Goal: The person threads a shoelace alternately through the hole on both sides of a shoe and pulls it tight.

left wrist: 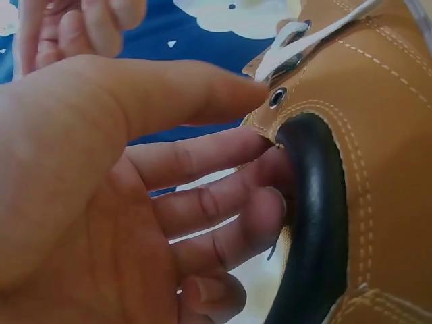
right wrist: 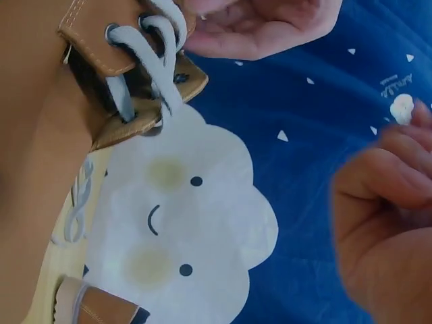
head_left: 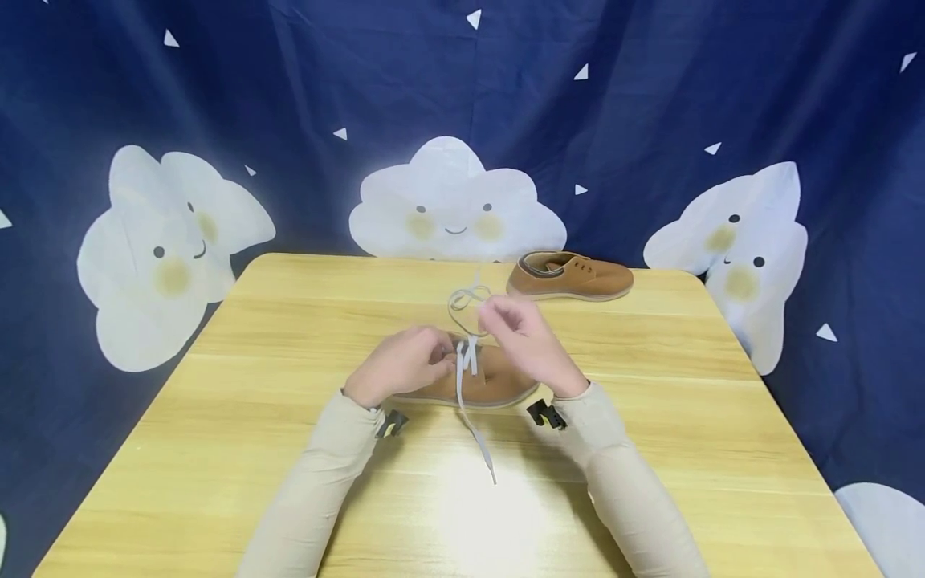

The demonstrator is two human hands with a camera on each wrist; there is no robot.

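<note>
A brown lace-up shoe (head_left: 499,384) with a dark collar and stitched seams lies sideways in front of me, toe to the right. At its opening, my left hand (head_left: 401,361) holds the edge by the top eyelet, thumb outside and fingertips partly hidden behind the collar (left wrist: 314,196). A pale grey shoelace (right wrist: 138,57) threads through the eyelets; one end hangs over the near side onto the table. More lace (head_left: 458,299) lies looped behind the shoe. My right hand (head_left: 523,337) hovers above the toe side, fingers loosely curled, no lace visible in it.
A second brown shoe (head_left: 578,277), its eyelets without a lace, stands at the back right of the wooden table (head_left: 217,449). Beyond the table's far edge hangs a dark blue curtain (head_left: 405,72) with white clouds and triangles.
</note>
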